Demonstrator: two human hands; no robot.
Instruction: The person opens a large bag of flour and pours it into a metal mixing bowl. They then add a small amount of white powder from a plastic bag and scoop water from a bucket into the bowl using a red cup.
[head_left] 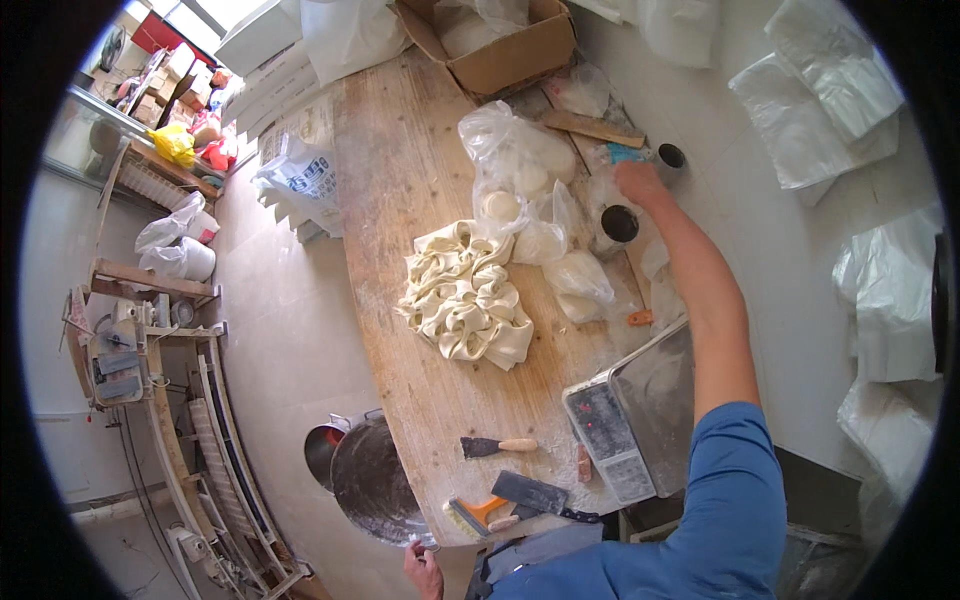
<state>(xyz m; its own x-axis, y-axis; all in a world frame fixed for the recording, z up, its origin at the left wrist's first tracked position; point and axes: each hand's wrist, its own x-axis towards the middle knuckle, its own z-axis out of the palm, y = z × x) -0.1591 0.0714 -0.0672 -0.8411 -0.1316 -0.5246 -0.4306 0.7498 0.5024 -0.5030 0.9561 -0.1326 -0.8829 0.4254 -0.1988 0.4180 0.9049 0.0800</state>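
My right arm stretches across the right side of the wooden table (400,190). At its end my right hand (640,185) is closed beside a small blue item (626,153) and a dark-mouthed cup (670,157); what its fingers hold is hidden. Low in the view, my left hand (425,573) is curled closed below the rim of a big dark metal basin (375,485), and anything in it is too small to name. A heap of folded cream dough (470,295) lies mid-table. Next to it are plastic bags (515,150) with pale round lumps inside.
Nearer me lie a scraper (495,447), a cleaver (530,492), an orange-handled brush (480,515) and a floury scale (610,430). A second cup (618,227) and a wooden stick (595,128) are farther right. An open carton (510,55) stands at the far end; a machine (125,350) is left.
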